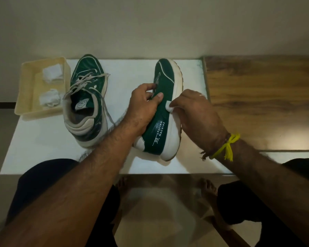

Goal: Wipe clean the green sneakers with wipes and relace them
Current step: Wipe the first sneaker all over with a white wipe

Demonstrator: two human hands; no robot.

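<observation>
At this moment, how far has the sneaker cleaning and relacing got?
Done: two used wipes lie in the tray. In hand: left hand holds the tilted sneaker; right hand rubs a wipe on its sole. Left: the laced sneaker and relacing.

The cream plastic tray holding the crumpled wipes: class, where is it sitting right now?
In the head view the cream tray sits at the white table's far left corner, right beside the laced green sneaker.

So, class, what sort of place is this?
Probably a room at home: a low white table against a plain wall, wood-look flooring, and bare feet beneath the table.
</observation>
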